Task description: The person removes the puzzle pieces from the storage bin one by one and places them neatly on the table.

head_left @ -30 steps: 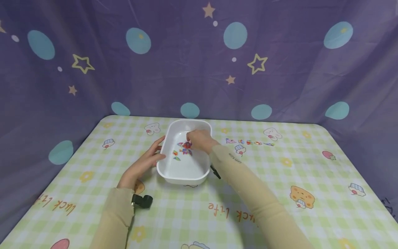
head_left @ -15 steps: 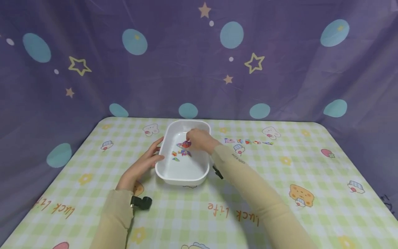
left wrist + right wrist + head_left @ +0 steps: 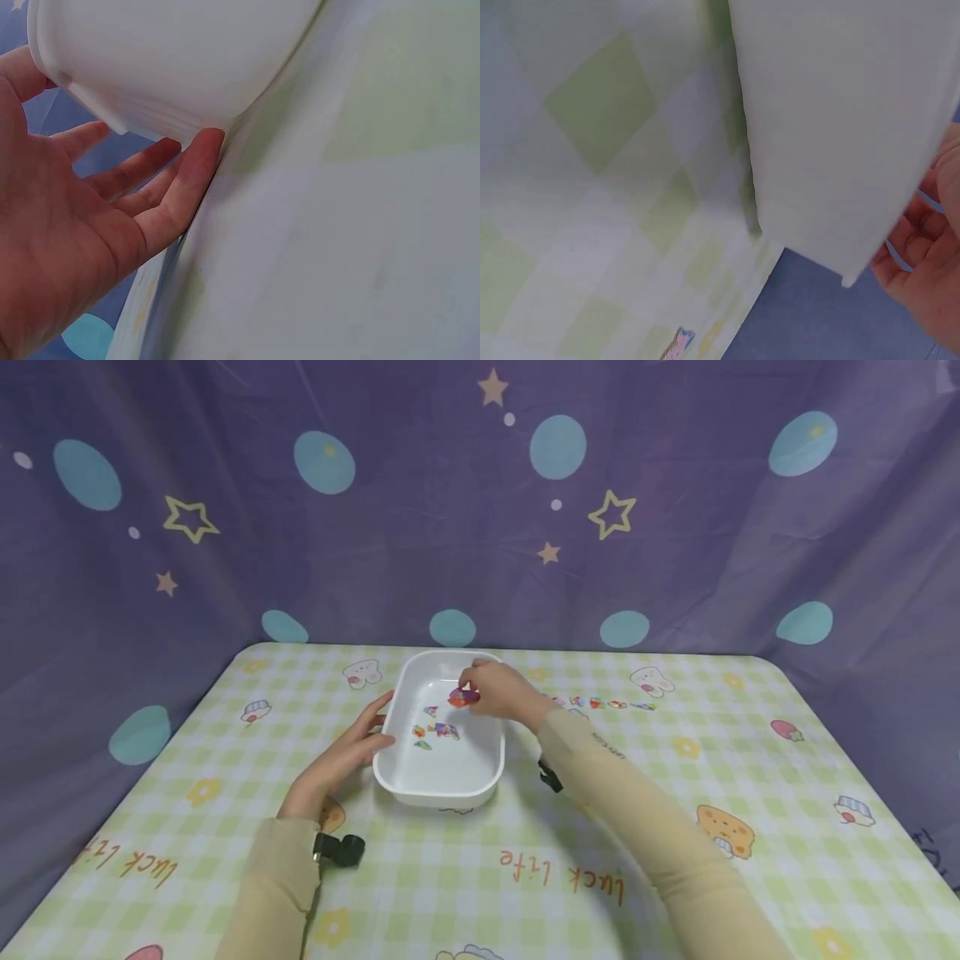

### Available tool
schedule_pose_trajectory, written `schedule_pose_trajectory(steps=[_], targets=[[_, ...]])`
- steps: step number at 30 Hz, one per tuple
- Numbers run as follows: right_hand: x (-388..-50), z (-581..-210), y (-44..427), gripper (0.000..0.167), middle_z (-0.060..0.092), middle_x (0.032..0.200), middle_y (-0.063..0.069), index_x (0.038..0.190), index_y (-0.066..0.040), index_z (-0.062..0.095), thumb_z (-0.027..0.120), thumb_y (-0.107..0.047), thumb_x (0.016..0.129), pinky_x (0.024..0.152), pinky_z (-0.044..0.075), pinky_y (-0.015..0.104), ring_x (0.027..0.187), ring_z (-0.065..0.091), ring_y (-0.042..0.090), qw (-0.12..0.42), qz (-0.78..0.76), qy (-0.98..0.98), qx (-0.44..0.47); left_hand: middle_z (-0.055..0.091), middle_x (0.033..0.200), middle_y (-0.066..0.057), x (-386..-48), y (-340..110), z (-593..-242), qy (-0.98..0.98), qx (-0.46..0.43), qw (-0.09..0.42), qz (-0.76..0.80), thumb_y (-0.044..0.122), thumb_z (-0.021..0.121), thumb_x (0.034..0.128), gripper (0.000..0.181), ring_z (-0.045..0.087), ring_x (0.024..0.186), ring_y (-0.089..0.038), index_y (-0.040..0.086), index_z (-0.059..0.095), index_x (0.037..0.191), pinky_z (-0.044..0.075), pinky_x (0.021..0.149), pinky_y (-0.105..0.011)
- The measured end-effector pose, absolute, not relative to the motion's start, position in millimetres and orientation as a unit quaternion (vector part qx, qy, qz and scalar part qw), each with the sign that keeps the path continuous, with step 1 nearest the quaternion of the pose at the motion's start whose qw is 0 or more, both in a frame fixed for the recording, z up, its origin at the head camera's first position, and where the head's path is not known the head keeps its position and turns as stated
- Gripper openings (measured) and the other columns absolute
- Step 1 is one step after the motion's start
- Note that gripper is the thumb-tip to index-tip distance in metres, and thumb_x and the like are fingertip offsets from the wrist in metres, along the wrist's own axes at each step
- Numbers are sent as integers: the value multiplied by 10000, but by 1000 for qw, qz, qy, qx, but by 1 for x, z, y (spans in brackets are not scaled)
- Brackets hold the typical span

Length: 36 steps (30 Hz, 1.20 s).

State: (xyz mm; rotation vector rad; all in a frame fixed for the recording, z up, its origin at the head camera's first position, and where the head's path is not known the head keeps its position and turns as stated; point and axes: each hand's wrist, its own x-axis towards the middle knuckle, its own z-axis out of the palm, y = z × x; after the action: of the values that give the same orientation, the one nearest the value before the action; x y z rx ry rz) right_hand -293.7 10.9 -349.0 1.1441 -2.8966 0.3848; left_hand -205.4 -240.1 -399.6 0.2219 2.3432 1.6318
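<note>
The right hand's fingertips pinch a red piece, which has shifted right and farther off since half a second ago, away from the other pieces inside the white tub. The left hand, fingers spread, touches the tub's side as before. Its wrist now partly covers the table row's near end.

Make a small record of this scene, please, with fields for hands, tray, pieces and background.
Left hand: touches the outer left side of the white tray
Right hand: pinches a mostly red piece over the tray
Tray position: on the checked tablecloth
Inside tray: several scattered multicoloured pieces
Beside tray: row of small pieces on the tablecloth, to its right
Background: purple curtain with stars and ovals
</note>
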Motion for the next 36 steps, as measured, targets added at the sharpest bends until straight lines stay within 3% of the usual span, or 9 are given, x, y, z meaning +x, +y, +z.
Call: schedule_pose_trajectory(steps=[11,21,36], targets=[[-287,-343,36,311,596,877,38,1041,-90,657,660,-97,730,691,425,274,716,501,147,43,145,-911,384,300,1391,-151,-204,-241,-400,811,70,139,563,202,469,920,655,408,1189,-336,389,120,1442,427,879,-388],[-289,-337,70,284,627,895,36,1010,-82,660,650,-81,726,702,459,282,768,569,144,90,159,-906,381,297,1400,-142,-204,-239,-399,814,69,138,560,231,470,921,647,394,1209,-330,407,121,1437,403,914,-426],[-288,-352,113,317,639,881,53,1061,-43,643,670,-88,748,724,473,319,770,592,161,36,171,-932,317,282,1407,-171,-205,-239,-400,814,71,138,560,249,477,913,670,392,1210,-350,379,98,1449,412,911,-423]])
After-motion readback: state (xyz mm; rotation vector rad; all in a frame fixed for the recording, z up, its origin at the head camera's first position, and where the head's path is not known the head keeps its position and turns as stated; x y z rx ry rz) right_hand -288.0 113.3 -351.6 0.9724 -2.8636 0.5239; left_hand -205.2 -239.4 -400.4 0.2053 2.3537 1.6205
